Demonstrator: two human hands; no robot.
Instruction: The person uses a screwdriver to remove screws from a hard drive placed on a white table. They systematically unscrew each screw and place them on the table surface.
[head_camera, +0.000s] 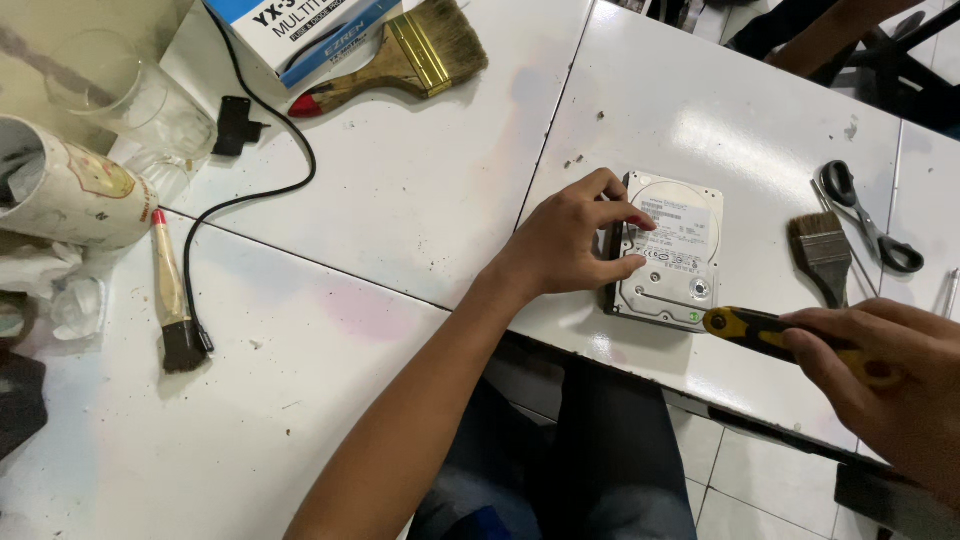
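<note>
A silver hard disk drive with a white label lies flat near the front edge of a white table. My left hand rests on the drive's left side, fingers curled over its top and edge. My right hand grips a yellow and black screwdriver. The screwdriver's front end sits at the drive's lower right corner. Its tip is not visible.
A small paintbrush and scissors lie right of the drive. A wide brush, a blue and white box, a black cable, a thin brush, a clear cup and a printed mug are at left. Another person's arm is at the top right.
</note>
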